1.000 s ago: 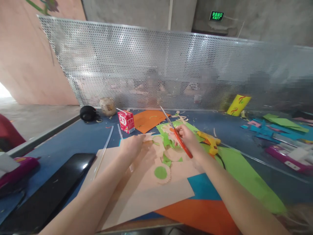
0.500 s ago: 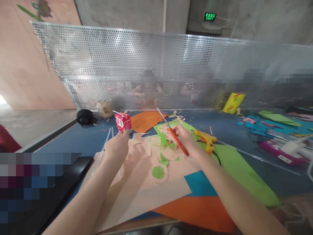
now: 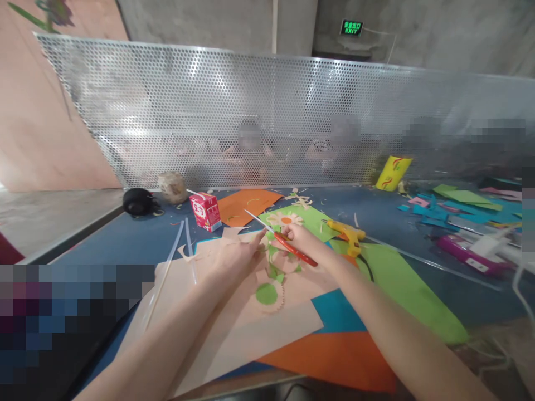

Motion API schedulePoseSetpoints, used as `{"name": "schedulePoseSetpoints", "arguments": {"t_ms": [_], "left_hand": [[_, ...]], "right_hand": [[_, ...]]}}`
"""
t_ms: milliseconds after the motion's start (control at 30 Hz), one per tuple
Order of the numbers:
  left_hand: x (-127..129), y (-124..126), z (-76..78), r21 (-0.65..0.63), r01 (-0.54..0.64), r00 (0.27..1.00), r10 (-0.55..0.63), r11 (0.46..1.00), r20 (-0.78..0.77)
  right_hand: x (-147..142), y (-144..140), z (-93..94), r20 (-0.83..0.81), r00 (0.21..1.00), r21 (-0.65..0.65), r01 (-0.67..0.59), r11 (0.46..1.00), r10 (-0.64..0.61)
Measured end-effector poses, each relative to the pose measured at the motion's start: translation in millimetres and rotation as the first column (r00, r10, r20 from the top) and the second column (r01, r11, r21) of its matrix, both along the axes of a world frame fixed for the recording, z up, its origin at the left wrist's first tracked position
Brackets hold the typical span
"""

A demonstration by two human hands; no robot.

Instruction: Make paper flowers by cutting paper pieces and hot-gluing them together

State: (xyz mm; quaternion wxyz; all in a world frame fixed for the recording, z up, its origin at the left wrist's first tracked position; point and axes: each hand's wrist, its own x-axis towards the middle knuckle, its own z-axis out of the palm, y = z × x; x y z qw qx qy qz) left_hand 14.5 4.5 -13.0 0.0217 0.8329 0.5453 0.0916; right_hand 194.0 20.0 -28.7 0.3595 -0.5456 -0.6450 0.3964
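Observation:
My right hand (image 3: pixel 295 236) is closed on a pair of scissors (image 3: pixel 295 249) with orange-red handles. Their blades point up and left over the paper scraps. Just left of them, my left hand (image 3: pixel 238 257) reaches over the pale paper (image 3: pixel 259 340), index finger stretched toward green scraps; its other fingers are partly hidden. A pale paper flower (image 3: pixel 286 220) with an orange middle lies beyond my right hand. Nearer me is a round pale cutout (image 3: pixel 270 294) with a green centre. The red drink carton (image 3: pixel 204 211) stands upright with a straw, beyond my left hand.
A yellow glue gun (image 3: pixel 349 234) lies right of my right hand, its cord trailing. Clear sticks (image 3: pixel 175 245) lie at left. Orange, blue and green sheets (image 3: pixel 418 289) spread around. A perforated metal screen (image 3: pixel 217 111) borders the table's back, with people behind it.
My left hand has let go of the drink carton and moved right and nearer, beside the scissors. The right hand, still holding the scissors, has shifted slightly. The view has turned a little.

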Motion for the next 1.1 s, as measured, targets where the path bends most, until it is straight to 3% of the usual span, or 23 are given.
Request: {"name": "schedulePoseSetpoints", "arguments": {"t_ms": [100,267,500,667,833,967,1100], "left_hand": [[-4,3,0.0,0.009,0.006,0.998,-0.007,1.000,0.062],[-5,2,-0.2,0.009,-0.002,1.000,0.002,1.000,0.000],[-10,2,-0.7,0.129,-0.116,0.991,0.123,0.985,-0.049],[-15,11,-10.2,0.170,-0.103,0.981,0.071,0.980,0.183],[-16,12,-17.7,0.190,-0.115,0.855,0.000,0.975,0.518],[-13,3,-11.2,0.126,-0.124,0.797,0.023,0.984,0.603],[-13,-1,-0.8,0.144,-0.232,0.755,0.085,0.962,0.650]], "right_hand": [[2,2,-2.0,0.002,1.000,-0.004,0.012,1.000,-0.012],[3,6,-1.8,-0.020,0.998,-0.053,0.063,0.997,-0.065],[3,6,13.1,-0.129,0.980,-0.042,0.147,0.988,-0.151],[10,3,27.2,-0.295,0.921,-0.018,0.260,0.965,-0.254],[11,0,30.5,-0.401,0.874,-0.025,0.289,0.957,-0.274],[5,-3,32.5,-0.431,0.866,-0.075,0.244,0.967,-0.252],[8,-4,36.4,-0.465,0.853,-0.066,0.235,0.970,-0.238]]}}
